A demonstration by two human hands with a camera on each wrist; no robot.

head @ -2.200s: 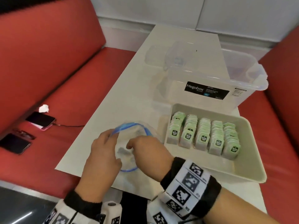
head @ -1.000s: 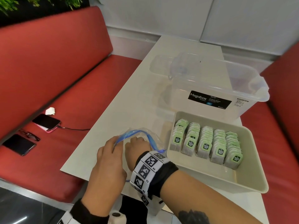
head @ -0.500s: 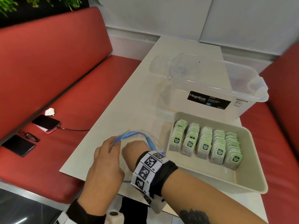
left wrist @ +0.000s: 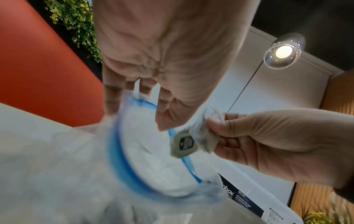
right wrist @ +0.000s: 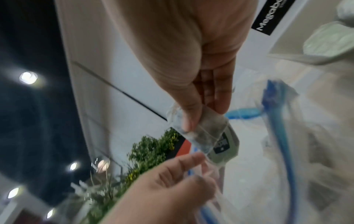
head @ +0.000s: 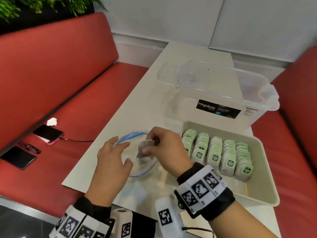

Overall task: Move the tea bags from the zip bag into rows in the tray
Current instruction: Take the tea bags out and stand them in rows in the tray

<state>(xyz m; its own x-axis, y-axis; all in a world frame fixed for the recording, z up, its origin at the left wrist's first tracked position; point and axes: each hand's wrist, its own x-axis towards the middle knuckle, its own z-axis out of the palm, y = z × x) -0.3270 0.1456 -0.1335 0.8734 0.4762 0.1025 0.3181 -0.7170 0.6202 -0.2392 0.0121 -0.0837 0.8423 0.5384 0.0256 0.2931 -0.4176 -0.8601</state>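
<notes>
One soft, light tea bag (head: 145,149): right hand (head: 169,152) grip pinches its edge; left hand (head: 111,164) grip holds zip bag (head: 147,167) rim.

Booth seating, café or restaurant by all signs. Red padded bench with tall back (head: 60,74) on left, matching red bench (head: 301,121) on right, long narrow off-white table (head: 171,69) between, butted against white panelled wall (head: 171,18). Green trailing foliage (head: 34,6) along top of left backrest. Overhead: clear glass globe pendant lamp (left wrist: 283,51), small round spotlights (right wrist: 28,78) in dark ceiling. Wooden slatted wall panel (left wrist: 310,201) beyond.
</notes>
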